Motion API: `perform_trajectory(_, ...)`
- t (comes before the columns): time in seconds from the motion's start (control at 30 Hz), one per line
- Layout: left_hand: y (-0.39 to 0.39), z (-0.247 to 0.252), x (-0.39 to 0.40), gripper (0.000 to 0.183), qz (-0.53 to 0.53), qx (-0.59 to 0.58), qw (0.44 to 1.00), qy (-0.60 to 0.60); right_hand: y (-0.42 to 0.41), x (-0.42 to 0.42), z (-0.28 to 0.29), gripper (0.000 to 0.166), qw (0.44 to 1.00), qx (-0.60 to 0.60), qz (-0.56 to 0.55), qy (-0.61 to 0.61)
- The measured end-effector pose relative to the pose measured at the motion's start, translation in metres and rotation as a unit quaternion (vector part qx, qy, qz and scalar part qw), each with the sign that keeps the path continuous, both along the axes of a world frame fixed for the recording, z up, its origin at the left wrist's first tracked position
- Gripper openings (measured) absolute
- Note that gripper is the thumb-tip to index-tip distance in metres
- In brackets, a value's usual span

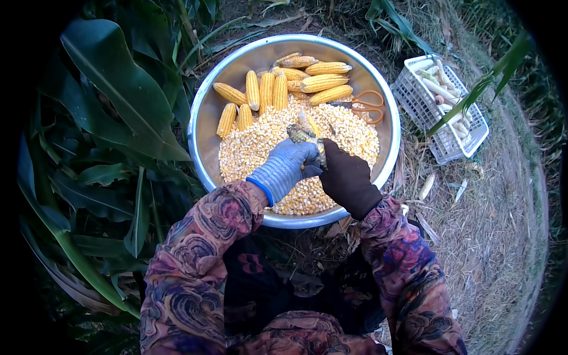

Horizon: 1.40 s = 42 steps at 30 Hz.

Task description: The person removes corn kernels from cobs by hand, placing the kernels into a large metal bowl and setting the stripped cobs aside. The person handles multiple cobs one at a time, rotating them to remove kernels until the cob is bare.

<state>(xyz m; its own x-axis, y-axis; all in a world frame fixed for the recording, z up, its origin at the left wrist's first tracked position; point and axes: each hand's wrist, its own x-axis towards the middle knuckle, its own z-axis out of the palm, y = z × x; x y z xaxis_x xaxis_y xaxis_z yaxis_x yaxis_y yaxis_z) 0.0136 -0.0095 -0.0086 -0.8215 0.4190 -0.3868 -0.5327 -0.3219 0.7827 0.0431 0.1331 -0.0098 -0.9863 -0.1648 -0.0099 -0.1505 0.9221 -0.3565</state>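
Observation:
A large round metal basin (195, 146) holds loose corn kernels (248, 153) and several whole yellow corn cobs (328, 83). Above the kernels, my left hand (286, 166), in a grey-blue knit glove, grips a discoloured, partly bare corn cob (306, 134). My right hand (348, 177), in a dark brown glove, closes on the same cob from the right; its fingertips are partly hidden. Just beyond the held cob lies a cob with a pale tip (309, 122). Scissors with orange handles (370, 106) rest at the basin's right side, their blades partly in the kernels.
A white plastic basket (415, 93) of stripped cobs stands tilted on the ground right of the basin. Loose cob pieces (427, 186) lie on the dry grass below it. Broad green corn leaves (120, 88) crowd the left side, and one leaf (470, 95) hangs across the basket.

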Motion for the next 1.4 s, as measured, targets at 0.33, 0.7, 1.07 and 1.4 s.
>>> perform_trajectory(0.33, -0.003, -0.003, -0.001, 0.017, 0.0, 0.017, 1.0, -0.01, 0.001, 0.001, 0.002, 0.045, 0.997, -0.07, -0.005, 0.019)
perform_trajectory(0.7, 0.0, -0.011, -0.005, 0.022, -0.016, -0.114, 0.992, 0.05, 0.0, -0.001, 0.006, 0.049, 0.994, -0.099, -0.024, -0.051)
perform_trajectory(1.07, -0.019, -0.011, -0.019, 0.032, 0.034, -0.306, 0.895, 0.322, 0.015, -0.01, -0.006, 0.041, 0.956, -0.287, -0.052, 0.029)
perform_trajectory(1.4, -0.006, 0.007, -0.008, 0.019, -0.027, -0.012, 0.999, 0.023, 0.009, -0.007, -0.002, 0.048, 0.969, -0.212, -0.065, 0.11)
